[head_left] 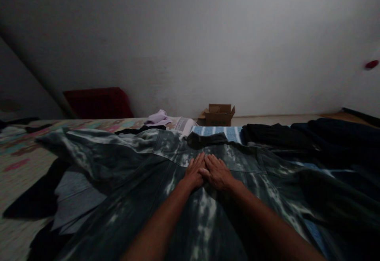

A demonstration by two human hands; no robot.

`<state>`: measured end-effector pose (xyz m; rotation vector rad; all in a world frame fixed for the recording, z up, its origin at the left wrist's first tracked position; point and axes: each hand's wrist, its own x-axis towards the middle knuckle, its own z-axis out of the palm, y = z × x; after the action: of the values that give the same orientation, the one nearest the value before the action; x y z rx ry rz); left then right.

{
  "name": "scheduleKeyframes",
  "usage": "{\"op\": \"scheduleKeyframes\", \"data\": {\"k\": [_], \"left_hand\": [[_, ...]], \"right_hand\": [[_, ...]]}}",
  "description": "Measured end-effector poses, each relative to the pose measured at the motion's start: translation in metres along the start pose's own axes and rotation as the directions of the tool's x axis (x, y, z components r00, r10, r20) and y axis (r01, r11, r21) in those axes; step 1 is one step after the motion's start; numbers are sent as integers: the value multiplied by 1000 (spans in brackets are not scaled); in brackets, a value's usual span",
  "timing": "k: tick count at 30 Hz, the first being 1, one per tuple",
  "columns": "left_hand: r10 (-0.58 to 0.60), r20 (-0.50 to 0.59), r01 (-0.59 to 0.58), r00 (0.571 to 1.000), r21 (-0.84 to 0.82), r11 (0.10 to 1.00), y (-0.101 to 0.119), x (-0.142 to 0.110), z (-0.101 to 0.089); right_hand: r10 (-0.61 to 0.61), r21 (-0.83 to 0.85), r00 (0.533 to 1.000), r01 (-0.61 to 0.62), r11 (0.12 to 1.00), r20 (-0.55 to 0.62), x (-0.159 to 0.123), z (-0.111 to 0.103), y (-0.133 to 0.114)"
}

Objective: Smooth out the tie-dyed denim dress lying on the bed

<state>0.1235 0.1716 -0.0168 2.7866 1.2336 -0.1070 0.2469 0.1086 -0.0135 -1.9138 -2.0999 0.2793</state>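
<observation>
A dark denim jacket (pixel 124 166) with pale bleached patches lies spread flat on the bed in front of me. My left hand (pixel 194 171) and my right hand (pixel 218 172) rest side by side on its middle, palms down, fingers stretched out and flat, thumbs touching. Neither hand holds anything. Both forearms reach in from the bottom edge.
Dark clothes (pixel 311 138) are heaped at the right. A grey garment (pixel 75 197) lies under the jacket at left, on a patterned bedsheet (pixel 20 162). A lilac cloth (pixel 157 117) and a striped blue cloth (pixel 219 131) lie beyond. A cardboard box (pixel 219 114) and a red cushion (pixel 97 103) stand by the wall.
</observation>
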Motion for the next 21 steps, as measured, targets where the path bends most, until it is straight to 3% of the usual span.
{"op": "scheduleKeyframes", "data": {"k": [2, 6, 12, 21], "left_hand": [[8, 8, -8, 1000, -2, 1000, -1, 0, 0], [4, 10, -4, 1000, -3, 1000, -12, 0, -2], [25, -63, -19, 998, 107, 994, -36, -15, -5], [-76, -105, 86, 991, 92, 992, -35, -21, 0]], "right_hand": [[-28, 12, 999, 28, 1000, 24, 1, 2, 1], [-25, -14, 998, 25, 1000, 54, -3, 2, 26], [32, -51, 997, -28, 998, 75, -11, -3, 51], [167, -107, 982, -157, 982, 86, -29, -12, 83]]}}
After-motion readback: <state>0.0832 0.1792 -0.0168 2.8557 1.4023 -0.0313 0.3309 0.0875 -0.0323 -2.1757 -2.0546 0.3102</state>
